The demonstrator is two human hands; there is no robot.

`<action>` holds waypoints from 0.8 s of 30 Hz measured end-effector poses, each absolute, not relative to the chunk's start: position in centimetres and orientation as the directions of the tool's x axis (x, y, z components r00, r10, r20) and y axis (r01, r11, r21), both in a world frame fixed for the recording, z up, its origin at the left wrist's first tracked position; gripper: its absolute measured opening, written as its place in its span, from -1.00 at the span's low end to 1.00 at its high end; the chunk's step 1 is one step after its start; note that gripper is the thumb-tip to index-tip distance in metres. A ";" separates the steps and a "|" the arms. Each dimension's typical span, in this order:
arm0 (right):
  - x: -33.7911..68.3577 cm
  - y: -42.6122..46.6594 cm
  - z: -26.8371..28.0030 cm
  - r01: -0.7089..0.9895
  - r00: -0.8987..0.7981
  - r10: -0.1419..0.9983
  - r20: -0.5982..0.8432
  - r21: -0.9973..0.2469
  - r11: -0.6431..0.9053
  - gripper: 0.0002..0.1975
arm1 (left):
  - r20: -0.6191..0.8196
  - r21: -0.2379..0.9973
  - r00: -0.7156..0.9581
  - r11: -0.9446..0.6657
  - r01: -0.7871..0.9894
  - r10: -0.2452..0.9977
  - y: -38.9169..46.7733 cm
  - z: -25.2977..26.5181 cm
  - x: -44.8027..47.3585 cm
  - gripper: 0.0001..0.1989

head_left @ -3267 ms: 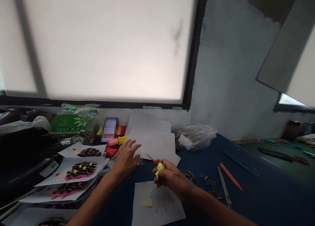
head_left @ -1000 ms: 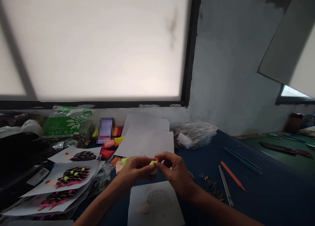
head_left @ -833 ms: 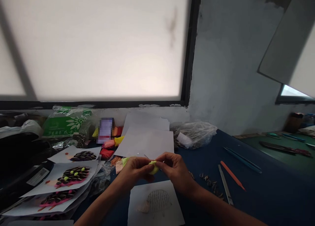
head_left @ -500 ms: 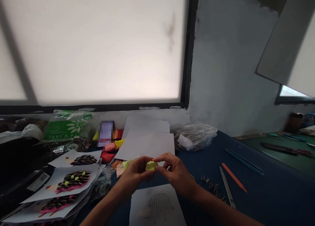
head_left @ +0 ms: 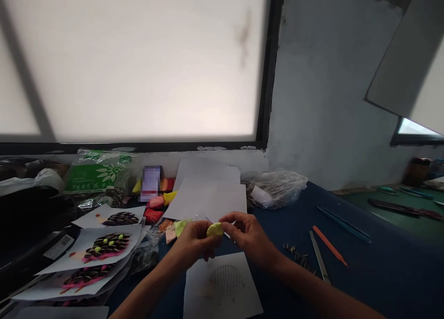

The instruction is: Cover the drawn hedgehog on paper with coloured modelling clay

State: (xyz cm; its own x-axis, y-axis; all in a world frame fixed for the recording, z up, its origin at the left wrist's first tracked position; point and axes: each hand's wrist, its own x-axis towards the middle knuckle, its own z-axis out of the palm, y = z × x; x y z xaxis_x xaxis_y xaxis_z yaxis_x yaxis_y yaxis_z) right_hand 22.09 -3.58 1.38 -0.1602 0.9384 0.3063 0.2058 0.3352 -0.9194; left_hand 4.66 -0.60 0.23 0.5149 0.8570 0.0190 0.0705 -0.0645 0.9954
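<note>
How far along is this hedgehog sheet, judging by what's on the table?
Done: three seed-covered hedgehog pictures lie stacked at the left. In hand: left hand and right hand pinch a yellow-green clay lump between them. Left: the outlined hedgehog sheet below carries no seeds; loose seeds wait beside it.

Left hand [head_left: 194, 241] is leaving the white sheets at frame centre and meeting right hand [head_left: 248, 235]; both are now pinching the yellow-green clay lump [head_left: 215, 229] above the hedgehog drawing [head_left: 222, 289].
</note>
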 end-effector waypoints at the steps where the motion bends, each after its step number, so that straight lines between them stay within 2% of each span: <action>1: 22.0 -3.7 1.4 0.225 -0.152 0.935 0.322 -0.910 0.350 -0.76 | 0.012 0.994 0.501 -0.066 0.090 0.865 -0.6 0.2 4.7 -0.65; 4: 21.8 -4.0 1.4 0.255 -0.171 0.921 0.349 -0.888 0.384 -0.76 | -0.005 0.985 0.523 -0.085 0.147 0.852 -0.5 0.1 4.7 -0.75; 8: 21.7 -3.8 1.1 0.153 -0.208 0.926 0.314 -0.925 0.348 -0.76 | -0.026 0.985 0.587 -0.079 0.152 0.809 -0.4 0.1 4.5 -0.81; 11: 21.9 -3.6 1.1 0.116 -0.212 0.937 0.279 -0.945 0.307 -0.75 | -0.034 0.990 0.619 -0.058 0.129 0.785 -0.5 0.7 4.1 -0.77; 14: 21.9 -3.5 1.2 0.111 -0.205 0.938 0.280 -0.945 0.307 -0.75 | -0.021 0.998 0.674 -0.028 0.062 0.738 -0.8 1.1 4.0 -0.62; 16: 21.9 -3.6 1.2 0.107 -0.207 0.935 0.286 -0.944 0.313 -0.74 | -0.022 0.999 0.658 -0.005 0.039 0.753 -0.9 1.1 4.2 -0.55; 19: 21.9 -3.6 1.1 0.109 -0.215 0.932 0.293 -0.941 0.321 -0.74 | -0.007 0.999 0.571 -0.015 0.034 0.821 -0.9 0.8 4.4 -0.56; 24: 22.0 -3.6 1.0 0.160 -0.196 0.930 0.311 -0.925 0.344 -0.75 | 0.007 0.998 0.576 -0.045 0.051 0.817 -0.6 0.7 4.1 -0.63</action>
State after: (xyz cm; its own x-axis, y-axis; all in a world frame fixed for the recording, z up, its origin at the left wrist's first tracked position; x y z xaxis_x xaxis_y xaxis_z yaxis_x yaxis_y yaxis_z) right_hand 21.96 -3.64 1.03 -0.1965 0.9298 0.3112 0.1597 0.3435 -0.9255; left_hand 4.11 -0.64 0.69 0.5764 0.8171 0.0075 0.0512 -0.0453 0.9977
